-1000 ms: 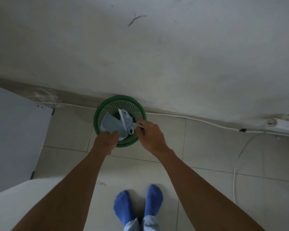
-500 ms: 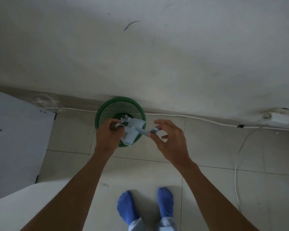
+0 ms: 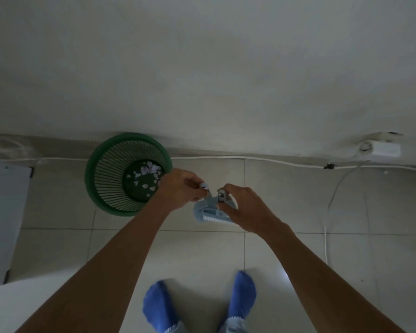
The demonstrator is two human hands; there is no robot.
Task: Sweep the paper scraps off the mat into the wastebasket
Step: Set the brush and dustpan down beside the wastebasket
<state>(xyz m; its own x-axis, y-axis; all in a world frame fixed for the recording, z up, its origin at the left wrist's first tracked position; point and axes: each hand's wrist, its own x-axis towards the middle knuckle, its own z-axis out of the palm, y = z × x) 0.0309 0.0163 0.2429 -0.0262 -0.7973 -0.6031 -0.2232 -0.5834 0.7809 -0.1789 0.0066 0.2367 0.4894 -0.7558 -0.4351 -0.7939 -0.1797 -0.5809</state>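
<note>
**Hands holding a small brush-and-dustpan set beside the wastebasket**

Head view, looking down. A round green plastic wastebasket with slatted walls stands on the pale tiled floor against the base of the whitewashed wall. Pale paper scraps lie scattered on its dark bottom. Just right of the basket, above the tiles, both bare hands hold a pale blue plastic dustpan with a short white-bristled brush. The left hand pinches a handle end between thumb and curled fingers; the right hand closes its fingers on the other handle end, its palm covering part of the set. The two handle tips stand near each other, apart. A white cable runs along the wall's foot to a white box at right. Two feet in blue socks stand below. A grey panel sits at the left edge.
</note>
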